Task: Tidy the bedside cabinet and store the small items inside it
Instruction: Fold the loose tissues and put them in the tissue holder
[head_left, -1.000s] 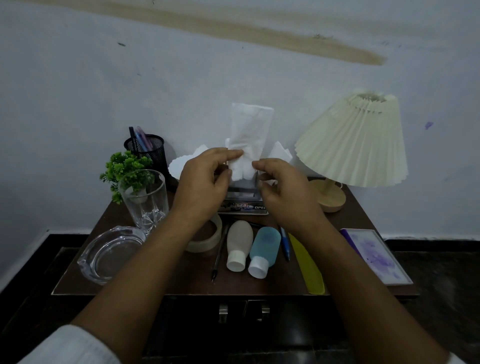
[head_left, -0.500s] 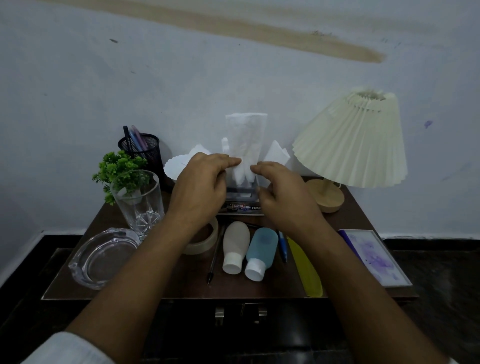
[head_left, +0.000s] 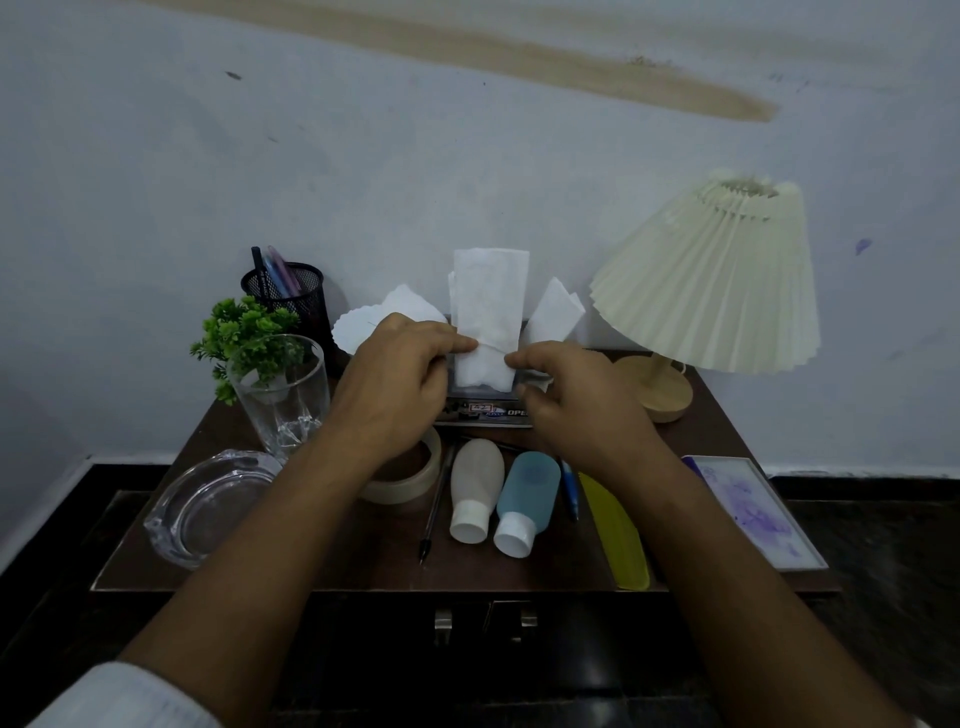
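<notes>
A folded white tissue (head_left: 488, 306) stands upright over a tissue pack (head_left: 488, 410) at the back middle of the dark brown bedside cabinet (head_left: 374, 566). My left hand (head_left: 395, 379) pinches the tissue's left edge and my right hand (head_left: 576, 400) pinches its right edge. More white tissues (head_left: 556, 317) stick up behind my hands on both sides. Near the front lie a white bottle (head_left: 475, 493), a blue bottle (head_left: 524, 499), a black pen (head_left: 434, 514), a blue pen (head_left: 570, 491), a yellow strip (head_left: 618, 535) and a tape roll (head_left: 415, 478).
A glass ashtray (head_left: 202, 504), a drinking glass (head_left: 283, 395), a green plant (head_left: 239, 332) and a mesh pen holder (head_left: 291, 291) fill the left side. A pleated lamp (head_left: 711, 280) and a purple picture frame (head_left: 753, 509) are on the right. Two drawer handles (head_left: 485, 621) sit below the front edge.
The tissue has sunk lower between my hands, and both hands have closed in on its lower part. The view has shifted slightly.
</notes>
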